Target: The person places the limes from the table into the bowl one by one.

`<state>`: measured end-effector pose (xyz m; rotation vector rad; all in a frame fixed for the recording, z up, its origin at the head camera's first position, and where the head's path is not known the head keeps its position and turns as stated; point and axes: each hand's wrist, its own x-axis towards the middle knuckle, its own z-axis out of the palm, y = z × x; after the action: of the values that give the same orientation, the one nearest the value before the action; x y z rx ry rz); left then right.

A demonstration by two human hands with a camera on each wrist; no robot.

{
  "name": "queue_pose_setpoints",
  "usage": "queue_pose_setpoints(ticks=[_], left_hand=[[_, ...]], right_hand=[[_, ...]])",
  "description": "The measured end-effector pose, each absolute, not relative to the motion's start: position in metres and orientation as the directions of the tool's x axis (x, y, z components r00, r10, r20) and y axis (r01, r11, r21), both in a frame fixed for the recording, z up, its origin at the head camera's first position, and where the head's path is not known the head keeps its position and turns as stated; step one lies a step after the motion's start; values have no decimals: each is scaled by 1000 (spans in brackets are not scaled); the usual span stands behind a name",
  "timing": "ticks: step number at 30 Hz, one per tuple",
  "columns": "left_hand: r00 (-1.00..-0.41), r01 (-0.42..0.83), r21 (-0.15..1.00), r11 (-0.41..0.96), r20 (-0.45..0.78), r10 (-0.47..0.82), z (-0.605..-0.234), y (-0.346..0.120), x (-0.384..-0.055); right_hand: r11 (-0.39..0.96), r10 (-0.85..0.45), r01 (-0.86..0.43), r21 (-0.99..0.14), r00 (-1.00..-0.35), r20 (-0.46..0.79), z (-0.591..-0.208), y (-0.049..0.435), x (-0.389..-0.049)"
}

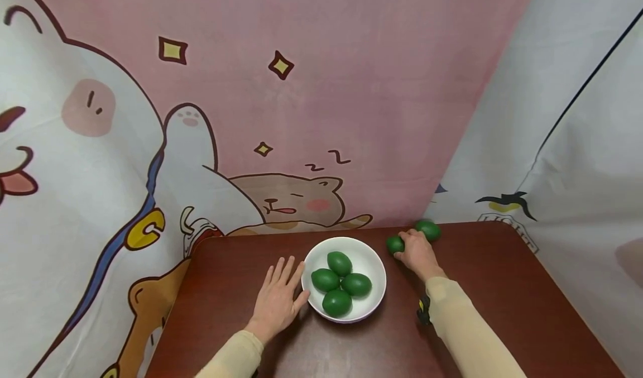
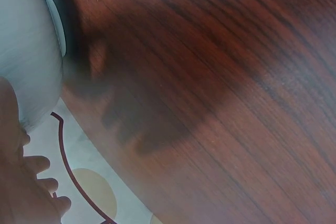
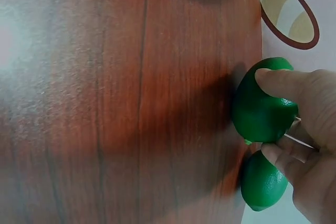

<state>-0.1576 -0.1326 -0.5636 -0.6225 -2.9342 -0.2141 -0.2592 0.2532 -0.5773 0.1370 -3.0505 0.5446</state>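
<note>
A white bowl [image 1: 373, 263] with several green limes [image 1: 356, 285] in it stands on the table. My left hand [image 1: 277, 301] is at the bowl's left side, fingers spread and straight, with fingertips at the rim; the left wrist view catches that hand [image 2: 23, 182] beside the bowl's outer wall [image 2: 31, 35]. At the table's back edge, right of the bowl, my right hand [image 1: 418, 252] pinches a lime [image 3: 262, 109] between thumb and fingers. A second lime [image 3: 263, 182] lies just beyond, close to the fingers.
The brown wooden table [image 1: 482, 300] ends at the back against a pink and white cartoon-printed cloth [image 1: 392, 115]. More white cloth [image 1: 593, 171] hangs along the right side. A dark wrist strap [image 1: 424, 310] shows near the right sleeve.
</note>
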Motion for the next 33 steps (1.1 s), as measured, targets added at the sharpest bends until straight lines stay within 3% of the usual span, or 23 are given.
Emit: queue_pose_setpoints(ticks=[11, 20, 33], left_hand=[[-915, 397, 114, 911, 124, 383, -565, -132, -160], [-914, 397, 123, 910, 140, 380, -566, -133, -159], [-916, 395, 136, 909, 137, 378, -565, -132, -159]], right_hand=[[943, -103, -132, -305, -989, 111, -581, 256, -249], [936, -70, -93, -339, -994, 80, -582, 256, -238], [924, -54, -98, -370, -990, 128, -581, 254, -219]])
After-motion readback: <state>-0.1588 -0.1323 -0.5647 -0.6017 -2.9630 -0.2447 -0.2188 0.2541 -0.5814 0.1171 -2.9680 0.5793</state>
